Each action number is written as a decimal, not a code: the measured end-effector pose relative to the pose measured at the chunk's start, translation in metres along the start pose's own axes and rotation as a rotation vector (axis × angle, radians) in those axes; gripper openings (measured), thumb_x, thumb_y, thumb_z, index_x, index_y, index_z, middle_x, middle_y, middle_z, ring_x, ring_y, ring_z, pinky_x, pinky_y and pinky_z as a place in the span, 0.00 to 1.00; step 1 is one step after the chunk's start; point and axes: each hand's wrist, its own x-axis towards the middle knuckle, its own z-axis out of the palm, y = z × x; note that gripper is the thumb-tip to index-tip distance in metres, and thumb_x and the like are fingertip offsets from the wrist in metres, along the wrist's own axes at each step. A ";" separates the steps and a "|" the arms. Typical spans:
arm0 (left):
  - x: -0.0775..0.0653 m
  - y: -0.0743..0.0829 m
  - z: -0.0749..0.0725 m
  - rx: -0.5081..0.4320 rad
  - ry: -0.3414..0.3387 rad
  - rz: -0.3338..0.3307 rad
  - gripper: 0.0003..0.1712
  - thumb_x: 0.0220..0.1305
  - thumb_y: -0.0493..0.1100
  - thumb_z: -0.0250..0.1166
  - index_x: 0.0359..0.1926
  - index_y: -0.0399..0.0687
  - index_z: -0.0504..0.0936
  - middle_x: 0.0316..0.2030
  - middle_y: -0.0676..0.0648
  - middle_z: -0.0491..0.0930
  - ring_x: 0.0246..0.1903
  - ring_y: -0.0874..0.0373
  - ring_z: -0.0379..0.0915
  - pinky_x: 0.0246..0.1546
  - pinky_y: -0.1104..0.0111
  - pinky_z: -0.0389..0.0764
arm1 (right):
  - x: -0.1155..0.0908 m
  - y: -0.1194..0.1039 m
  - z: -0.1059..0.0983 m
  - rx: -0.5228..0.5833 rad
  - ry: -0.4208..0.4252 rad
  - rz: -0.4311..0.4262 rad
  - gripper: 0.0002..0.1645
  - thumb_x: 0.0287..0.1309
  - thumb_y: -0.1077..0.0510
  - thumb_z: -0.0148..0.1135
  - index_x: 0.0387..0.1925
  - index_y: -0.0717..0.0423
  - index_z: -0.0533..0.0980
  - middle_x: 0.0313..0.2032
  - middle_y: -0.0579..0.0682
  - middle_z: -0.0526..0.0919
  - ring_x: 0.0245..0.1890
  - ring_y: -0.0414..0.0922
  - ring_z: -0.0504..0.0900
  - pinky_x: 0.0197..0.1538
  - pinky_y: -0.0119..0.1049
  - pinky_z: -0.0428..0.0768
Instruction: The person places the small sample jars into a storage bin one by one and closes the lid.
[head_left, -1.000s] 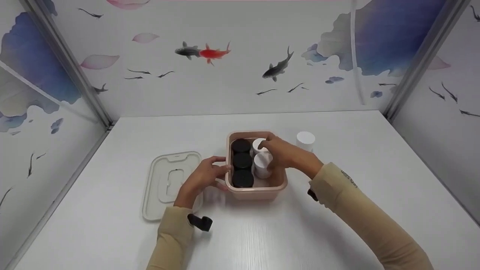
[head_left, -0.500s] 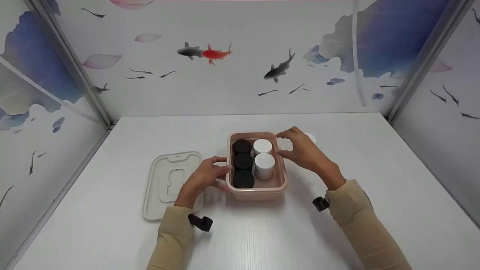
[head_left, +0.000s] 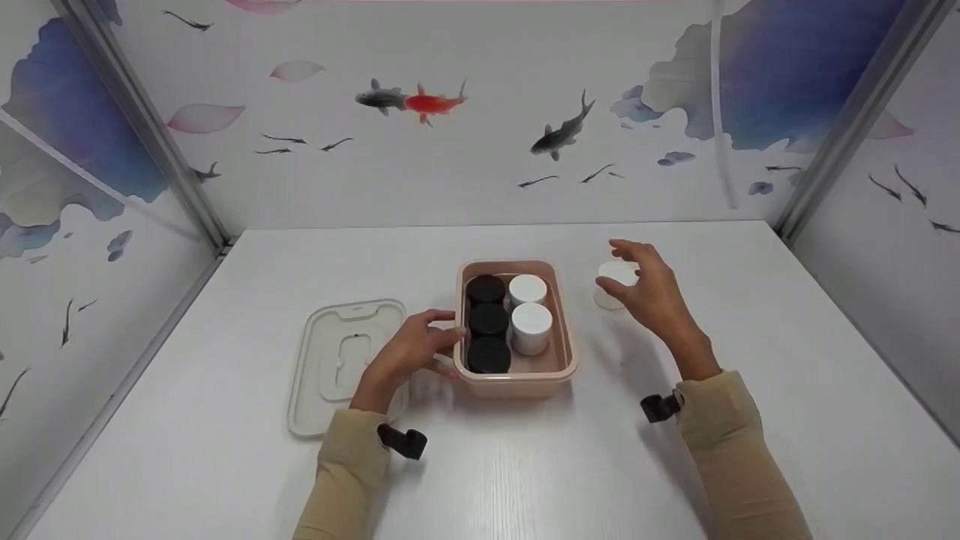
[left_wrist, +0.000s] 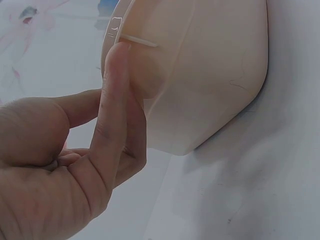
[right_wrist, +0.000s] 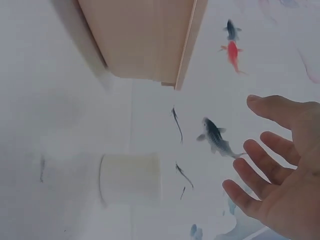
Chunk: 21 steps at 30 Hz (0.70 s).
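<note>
My left hand (head_left: 409,352) rests against the left side of a pink plastic storage box (head_left: 517,386). In the left wrist view its thumb (left_wrist: 115,75) lies along the outer wall, tip at the rim, with the other fingers bent behind it. Inside the box stand several black-topped jars (head_left: 488,321) in a left column and two white jars (head_left: 531,322) on the right. My right hand (head_left: 656,296) is beside another white jar (head_left: 609,296) on the table, thumb and fingers spread and partly covering it. The right wrist view shows that hand (right_wrist: 285,165) holding nothing.
A pale translucent lid (head_left: 315,375) lies flat left of the box, partly under the left forearm. The white table (head_left: 480,480) is bounded by a back wall (head_left: 480,180) printed with fish, and by printed side walls with metal posts.
My right hand has let go of a white jar in the box, lifted out over the right rim and moved right to the jar on the table. The left hand stays put.
</note>
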 end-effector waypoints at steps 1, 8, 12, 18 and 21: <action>0.000 0.000 0.001 -0.003 0.001 0.000 0.32 0.72 0.43 0.62 0.71 0.38 0.65 0.52 0.35 0.83 0.43 0.52 0.84 0.32 0.61 0.91 | 0.000 0.003 -0.001 0.005 0.011 0.010 0.36 0.62 0.63 0.68 0.69 0.63 0.66 0.62 0.65 0.72 0.66 0.61 0.70 0.68 0.59 0.73; -0.003 0.001 0.001 -0.018 0.001 0.001 0.32 0.72 0.42 0.62 0.72 0.37 0.64 0.51 0.35 0.84 0.41 0.52 0.84 0.31 0.62 0.91 | 0.002 0.027 0.003 0.070 0.032 0.117 0.34 0.65 0.59 0.65 0.69 0.61 0.66 0.65 0.63 0.71 0.69 0.60 0.68 0.70 0.57 0.73; -0.003 0.000 0.000 -0.008 0.006 0.005 0.32 0.72 0.42 0.62 0.71 0.37 0.64 0.51 0.34 0.84 0.42 0.52 0.84 0.32 0.62 0.91 | 0.006 0.040 0.005 0.148 0.017 0.184 0.35 0.67 0.54 0.65 0.70 0.61 0.65 0.69 0.62 0.67 0.71 0.60 0.65 0.72 0.56 0.71; -0.002 -0.001 0.000 0.005 -0.003 0.005 0.33 0.72 0.44 0.61 0.73 0.39 0.63 0.55 0.35 0.82 0.46 0.50 0.84 0.33 0.60 0.92 | 0.007 0.056 0.006 0.208 0.004 0.269 0.41 0.66 0.51 0.65 0.74 0.59 0.60 0.73 0.62 0.61 0.74 0.61 0.61 0.74 0.56 0.69; -0.002 0.000 0.002 0.015 0.001 0.004 0.32 0.72 0.44 0.62 0.72 0.39 0.64 0.54 0.34 0.82 0.46 0.49 0.84 0.33 0.60 0.91 | 0.007 0.062 0.007 0.229 -0.024 0.317 0.45 0.65 0.47 0.66 0.76 0.57 0.57 0.75 0.60 0.58 0.75 0.60 0.59 0.75 0.56 0.68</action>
